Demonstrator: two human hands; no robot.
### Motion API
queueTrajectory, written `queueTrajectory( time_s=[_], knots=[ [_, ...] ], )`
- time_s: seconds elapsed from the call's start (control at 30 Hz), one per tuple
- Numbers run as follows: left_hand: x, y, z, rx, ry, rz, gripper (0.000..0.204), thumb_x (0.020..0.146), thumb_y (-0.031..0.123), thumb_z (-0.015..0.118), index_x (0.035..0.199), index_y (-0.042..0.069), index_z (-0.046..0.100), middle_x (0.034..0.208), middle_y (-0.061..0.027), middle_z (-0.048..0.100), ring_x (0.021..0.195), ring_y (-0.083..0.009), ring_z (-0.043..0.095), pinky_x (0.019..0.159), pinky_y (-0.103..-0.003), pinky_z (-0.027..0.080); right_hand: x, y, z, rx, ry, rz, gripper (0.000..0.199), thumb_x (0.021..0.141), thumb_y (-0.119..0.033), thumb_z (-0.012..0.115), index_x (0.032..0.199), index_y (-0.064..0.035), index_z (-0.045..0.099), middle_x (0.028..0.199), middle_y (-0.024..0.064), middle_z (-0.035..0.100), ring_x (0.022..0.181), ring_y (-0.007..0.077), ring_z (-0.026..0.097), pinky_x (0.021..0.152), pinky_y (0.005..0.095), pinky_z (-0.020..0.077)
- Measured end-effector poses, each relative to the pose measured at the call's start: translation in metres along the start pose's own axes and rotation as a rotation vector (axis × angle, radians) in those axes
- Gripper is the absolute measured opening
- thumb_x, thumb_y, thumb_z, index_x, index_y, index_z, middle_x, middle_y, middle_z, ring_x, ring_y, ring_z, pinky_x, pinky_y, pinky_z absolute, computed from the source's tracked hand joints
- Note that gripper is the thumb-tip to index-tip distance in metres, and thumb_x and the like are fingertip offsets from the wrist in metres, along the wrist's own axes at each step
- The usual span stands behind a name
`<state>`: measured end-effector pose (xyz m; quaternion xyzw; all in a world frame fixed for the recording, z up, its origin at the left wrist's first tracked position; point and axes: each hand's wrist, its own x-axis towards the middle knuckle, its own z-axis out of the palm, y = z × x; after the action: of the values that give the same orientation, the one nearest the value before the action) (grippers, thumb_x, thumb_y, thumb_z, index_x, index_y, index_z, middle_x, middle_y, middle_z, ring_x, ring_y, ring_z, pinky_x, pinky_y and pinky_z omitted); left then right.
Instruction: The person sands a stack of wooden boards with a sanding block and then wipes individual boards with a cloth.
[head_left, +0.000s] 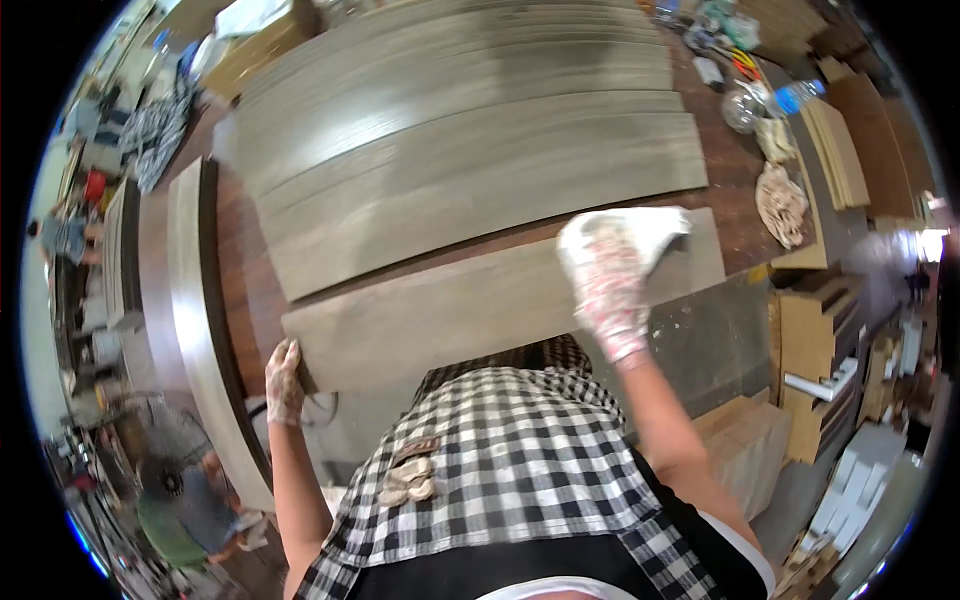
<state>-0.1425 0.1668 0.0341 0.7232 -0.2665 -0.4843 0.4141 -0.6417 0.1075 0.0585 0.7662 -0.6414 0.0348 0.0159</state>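
A grey-brown wooden plank (440,325) lies crosswise just in front of me, at the near edge of a dark red-brown table. My left hand (285,384), in a stained light glove, grips the plank's left end with its fingers closed against the edge. Toward the right end, my right hand (612,288) wears a white glove speckled with red. It presses a white cloth (655,226) onto the plank's top face; the cloth partly hides its fingers.
Similar planks (480,165) lie layered beyond. A long plank stack (195,270) stands at the left. Plastic bottles (795,98) and a crumpled beige rag (780,204) sit at the far right. Cardboard pieces (805,345) stand right of the table. Another person (185,505) sits at lower left, near a fan.
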Motion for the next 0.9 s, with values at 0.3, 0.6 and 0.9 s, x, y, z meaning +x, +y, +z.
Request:
queueTrajectory(
  time_s=[0.3, 0.6, 0.9],
  knots=[
    [-0.023, 0.033, 0.015, -0.17, -0.154, -0.11, 0.039, 0.084, 0.024, 0.053, 0.112, -0.003, 0.052, 0.103, -0.009, 0.058, 0.089, -0.0142, 0.055, 0.077, -0.025, 0.044, -0.005, -0.058, 0.0, 0.108, -0.052, -0.33, 0.048, 0.08, -0.02, 0.049, 0.124, -0.0016, 0.044, 0.136, 0.0153, 0.033, 0.129, 0.0336, 0.024, 0.105, 0.0492, 0.0159],
    [0.001, 0.004, 0.018, -0.363, -0.289, -0.115, 0.028, 0.086, 0.017, 0.048, 0.107, -0.002, 0.056, 0.096, -0.0073, 0.061, 0.086, -0.0127, 0.056, 0.077, -0.024, 0.044, 0.033, -0.271, 0.011, 0.41, -0.239, -0.967, 0.049, 0.083, -0.027, 0.043, 0.128, -0.0071, 0.041, 0.136, 0.0172, 0.032, 0.13, 0.0323, 0.023, 0.108, 0.0443, 0.0126],
    [-0.008, 0.024, 0.019, -0.06, -0.208, 0.042, 0.033, 0.086, 0.024, 0.049, 0.105, -0.002, 0.057, 0.09, -0.0064, 0.061, 0.077, -0.0124, 0.056, 0.07, -0.027, 0.046, 0.003, -0.139, 0.0, 0.418, -0.22, -0.821, 0.054, 0.072, -0.017, 0.051, 0.126, -0.0111, 0.045, 0.134, 0.0113, 0.038, 0.128, 0.0299, 0.028, 0.108, 0.0446, 0.0138]
  ],
)
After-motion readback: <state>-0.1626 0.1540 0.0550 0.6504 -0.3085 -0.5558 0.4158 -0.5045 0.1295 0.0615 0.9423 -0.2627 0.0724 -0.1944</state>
